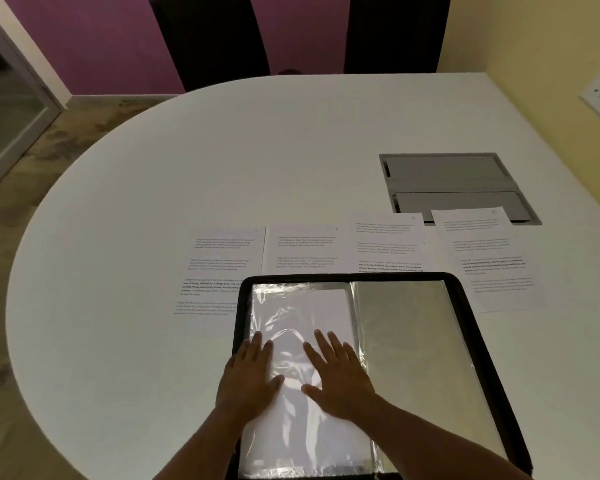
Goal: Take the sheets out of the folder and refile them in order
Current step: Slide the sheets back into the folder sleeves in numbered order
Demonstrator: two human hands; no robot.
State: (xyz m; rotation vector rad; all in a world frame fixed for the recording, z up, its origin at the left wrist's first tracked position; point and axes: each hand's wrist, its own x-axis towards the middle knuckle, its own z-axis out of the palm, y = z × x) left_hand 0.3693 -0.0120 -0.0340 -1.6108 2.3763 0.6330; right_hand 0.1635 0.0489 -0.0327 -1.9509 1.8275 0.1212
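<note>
A big white table (187, 174) fills the frame. The black folder (465, 306) lies open at the bottom middle. Both hands lie flat, fingers spread: left hand (250, 379) and right hand (340, 379) press a shiny sleeve (291, 317). It could crumple or slip. Four sheets (302, 251) sit in a row above; the folder covers some corners. A grey hatch (454, 181) sits upper right.
</note>
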